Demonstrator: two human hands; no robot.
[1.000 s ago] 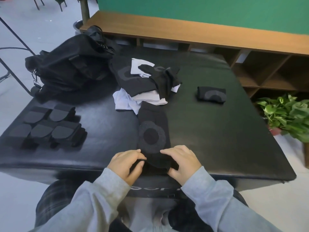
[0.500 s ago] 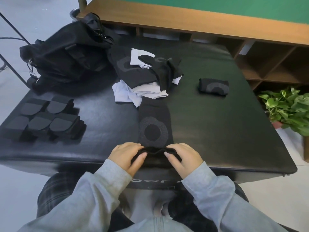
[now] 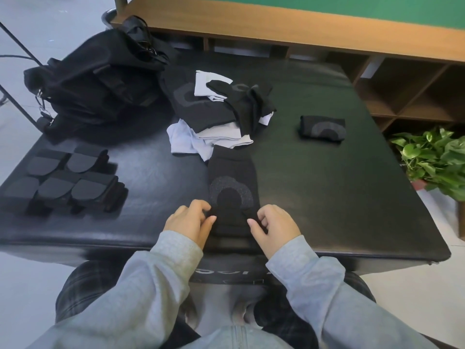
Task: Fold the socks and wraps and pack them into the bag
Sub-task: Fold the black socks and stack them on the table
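Note:
A black wrap [image 3: 232,172] with a grey ring pattern lies lengthwise on the black padded table [image 3: 327,197], its near end folded up over the ring. My left hand [image 3: 188,221] pinches the left corner of that folded edge. My right hand [image 3: 274,226] pinches the right corner. Behind it sits a loose pile of black and white socks and wraps [image 3: 219,114]. One folded black wrap [image 3: 322,128] lies at the right. Several folded black pieces [image 3: 65,182] lie in rows at the left. The black bag [image 3: 95,79] stands at the back left.
A wooden shelf unit [image 3: 377,54] runs behind the table under a green wall. A potted green plant [image 3: 435,159] stands on the floor at the right. Black metal legs [image 3: 15,66] cross the floor at the left.
Both hands have lifted the wrap's near end and carried it away from me, so the fold now covers the lower part of the grey ring.

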